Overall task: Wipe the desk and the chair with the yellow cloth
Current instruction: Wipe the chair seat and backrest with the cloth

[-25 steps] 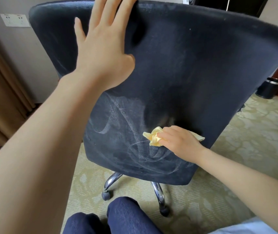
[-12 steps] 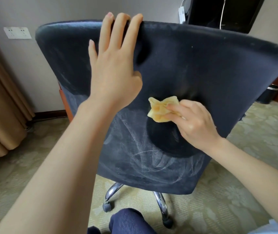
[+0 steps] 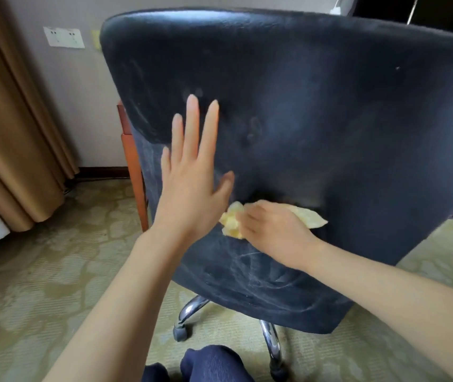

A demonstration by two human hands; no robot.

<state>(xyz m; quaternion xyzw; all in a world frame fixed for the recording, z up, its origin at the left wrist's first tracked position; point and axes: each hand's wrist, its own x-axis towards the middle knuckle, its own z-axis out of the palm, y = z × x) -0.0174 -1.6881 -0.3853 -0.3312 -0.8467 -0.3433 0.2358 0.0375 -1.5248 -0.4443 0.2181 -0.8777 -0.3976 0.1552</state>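
The yellow cloth (image 3: 310, 218) is lying bunched against the lower middle of the chair (image 3: 330, 119) back; the right hand (image 3: 272, 230) is gripping it, fingers curled over the wad and pressing it to the dark fabric, though blur is hiding the fingertips; the left hand (image 3: 192, 188) is lying open, fingers straight and spread, just beside the cloth on the same back and seemingly bracing it. Pale streaks are showing below the cloth, toward the back's lower edge, so the wiping is likely needing overlapping passes there, with the cloth spread flatter for more contact; since the chair is standing on a chrome wheeled base (image 3: 192, 310), the open hand is probably best pushing back firmly against each stroke to stop any rolling or swivelling. Behind the chair's left edge a wooden table leg (image 3: 134, 166) is standing; no container is showing anywhere around the chair.
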